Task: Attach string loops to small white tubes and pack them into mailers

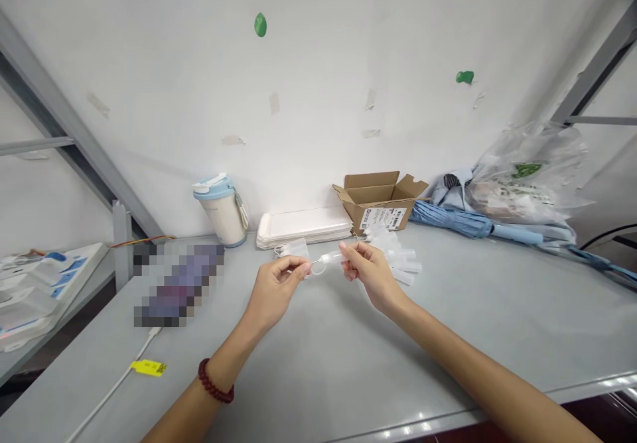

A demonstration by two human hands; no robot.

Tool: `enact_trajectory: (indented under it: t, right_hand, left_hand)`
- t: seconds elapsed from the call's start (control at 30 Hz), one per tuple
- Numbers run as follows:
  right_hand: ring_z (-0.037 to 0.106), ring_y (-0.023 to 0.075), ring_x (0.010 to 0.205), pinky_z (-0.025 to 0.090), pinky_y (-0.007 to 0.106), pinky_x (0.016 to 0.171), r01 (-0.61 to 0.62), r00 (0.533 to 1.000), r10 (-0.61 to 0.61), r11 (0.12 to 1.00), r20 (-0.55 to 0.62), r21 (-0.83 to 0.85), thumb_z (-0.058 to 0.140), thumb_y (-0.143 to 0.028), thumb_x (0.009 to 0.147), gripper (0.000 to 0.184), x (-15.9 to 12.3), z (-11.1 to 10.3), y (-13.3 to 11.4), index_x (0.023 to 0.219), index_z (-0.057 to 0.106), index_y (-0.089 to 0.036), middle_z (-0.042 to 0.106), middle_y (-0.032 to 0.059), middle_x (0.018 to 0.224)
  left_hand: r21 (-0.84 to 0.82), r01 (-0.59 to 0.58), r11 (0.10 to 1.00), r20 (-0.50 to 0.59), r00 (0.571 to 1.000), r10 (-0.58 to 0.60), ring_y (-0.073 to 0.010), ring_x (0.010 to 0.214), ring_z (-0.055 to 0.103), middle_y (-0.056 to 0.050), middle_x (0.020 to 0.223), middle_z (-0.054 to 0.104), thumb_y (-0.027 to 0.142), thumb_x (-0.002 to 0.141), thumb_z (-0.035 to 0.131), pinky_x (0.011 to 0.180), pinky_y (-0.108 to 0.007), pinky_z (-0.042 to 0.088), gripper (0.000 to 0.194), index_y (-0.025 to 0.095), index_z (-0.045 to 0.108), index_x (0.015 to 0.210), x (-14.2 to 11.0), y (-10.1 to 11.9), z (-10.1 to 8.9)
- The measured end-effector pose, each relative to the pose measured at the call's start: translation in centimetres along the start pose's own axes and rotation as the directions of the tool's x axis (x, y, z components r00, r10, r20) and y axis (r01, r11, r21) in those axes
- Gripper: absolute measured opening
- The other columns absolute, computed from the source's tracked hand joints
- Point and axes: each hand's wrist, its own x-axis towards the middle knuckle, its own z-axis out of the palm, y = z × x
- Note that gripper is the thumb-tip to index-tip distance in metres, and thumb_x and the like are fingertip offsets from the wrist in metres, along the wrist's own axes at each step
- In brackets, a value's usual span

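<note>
Between my hands, above the desk, is a small translucent white tube [329, 258] with a thin pale loop hanging by its narrow end. My right hand [367, 267] is closed, thumb and fingers gripping the tube's body. My left hand [283, 284] pinches at the thin tip on the left; the fingertips hide exactly what they hold there. Several similar translucent tubes [405, 264] lie spread on the desk just behind my right hand. Another pale translucent piece with a thin loop [293, 249] rests behind my left hand.
On the grey desk [318, 363], a stack of flat white trays [304, 225] stands by an open cardboard box [381, 204]. A cup [221, 211], a blurred-out device [182, 287] and its cable [117, 383] are left. A blue folded umbrella [452, 221] and plastic bag [527, 178] lie right.
</note>
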Motion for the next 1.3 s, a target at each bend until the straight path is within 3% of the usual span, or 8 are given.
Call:
enact_trajectory:
  t: [0.8, 1.03, 1.3]
  right_hand:
    - [0.037, 0.0068, 0.047, 0.032, 0.023, 0.048, -0.01, 1.0, 0.01, 1.0, 0.003, 0.008, 0.063, -0.047, 0.074, 0.036, -0.33, 0.18, -0.2, 0.061, 0.046, -0.018, 0.046, -0.0047, 0.055]
    - [0.037, 0.007, 0.045, 0.032, 0.023, 0.046, 0.065, 0.997, -0.071, 0.988, -0.037, -0.139, 0.061, -0.049, 0.074, 0.035, -0.33, 0.12, -0.18, 0.065, 0.048, -0.018, 0.044, -0.0062, 0.052]
    - [0.038, 0.0088, 0.043, 0.029, 0.023, 0.045, 0.122, 0.992, -0.125, 0.941, 0.01, -0.317, 0.054, -0.053, 0.077, 0.037, -0.33, 0.12, 0.3, 0.064, 0.047, -0.02, 0.045, -0.0054, 0.048]
  left_hand:
    - [0.021, 0.039, 0.999, 0.012, 0.999, -0.039, -0.0122, 0.064, 0.051, -0.002, 0.072, 0.065, 0.036, 0.076, 0.058, 0.058, -0.022, 0.039, 0.021, 0.017, 0.067, 0.075, -0.12, 0.43, -0.07]
    - [0.074, 0.023, 0.997, 0.025, 0.999, -0.025, -0.0136, 0.065, 0.053, -0.002, 0.074, 0.065, 0.035, 0.076, 0.058, 0.06, -0.024, 0.041, 0.02, 0.017, 0.066, 0.073, -0.22, 0.19, -0.07]
    - [0.148, -0.029, 0.989, 0.055, 0.998, 0.022, -0.0158, 0.072, 0.056, -0.003, 0.077, 0.067, 0.032, 0.077, 0.055, 0.065, -0.025, 0.041, 0.018, 0.019, 0.066, 0.073, -0.13, -0.08, -0.07]
